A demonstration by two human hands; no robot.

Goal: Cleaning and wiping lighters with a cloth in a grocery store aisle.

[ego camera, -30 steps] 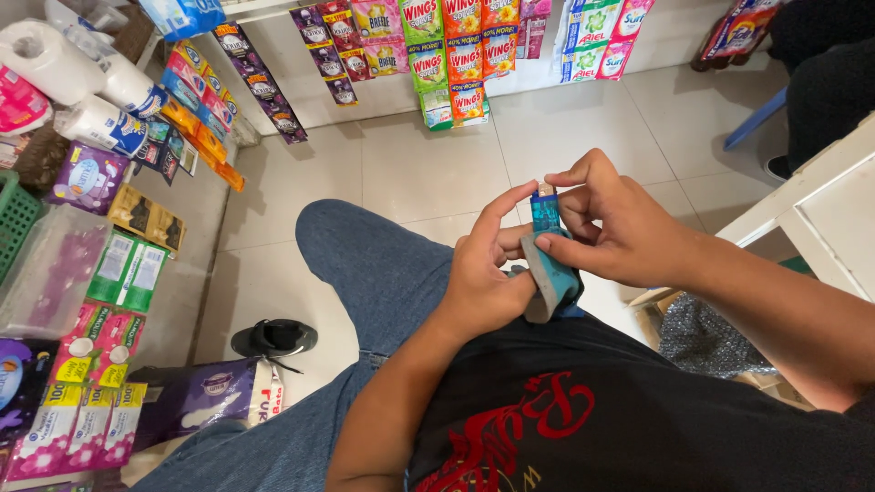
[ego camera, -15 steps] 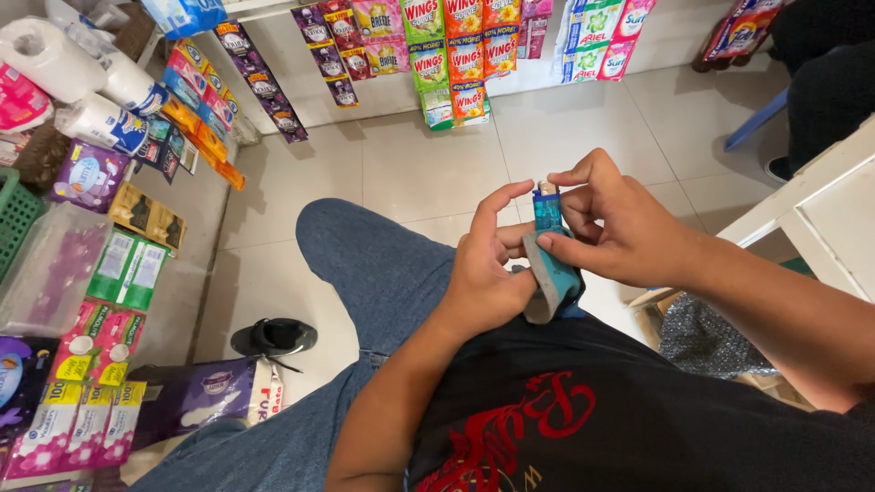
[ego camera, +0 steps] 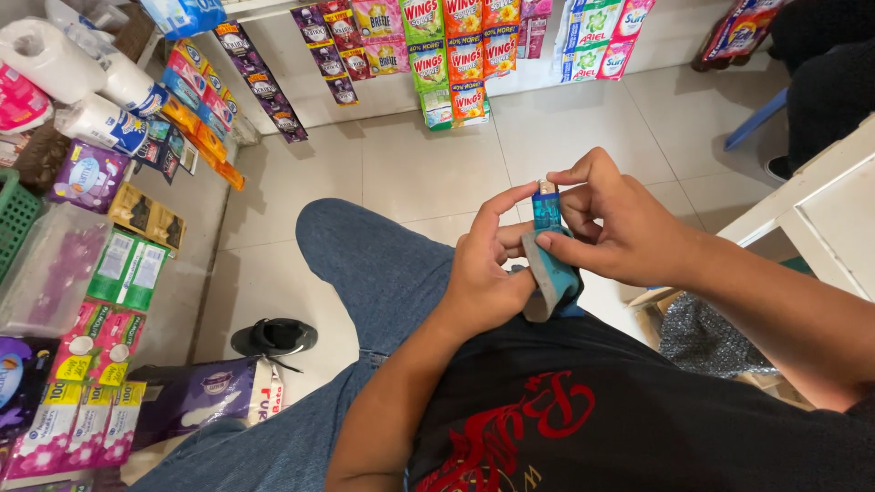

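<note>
Head view: both hands meet above the lap. Left hand grip closed round a grey-blue pouch, forefinger up along a small blue lighter. Right hand pinches the lighter's top w/ thumb & forefinger. Sachet strips hang beyond.

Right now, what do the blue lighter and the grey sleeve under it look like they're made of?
Lighter: see-through blue plastic, glossy, with a shiny metal-looking cap. Sleeve: looks like soft rubber or foam, matte grey outside, blue inside; its edge curls loosely. Both hands, left and right, grip them.
</note>
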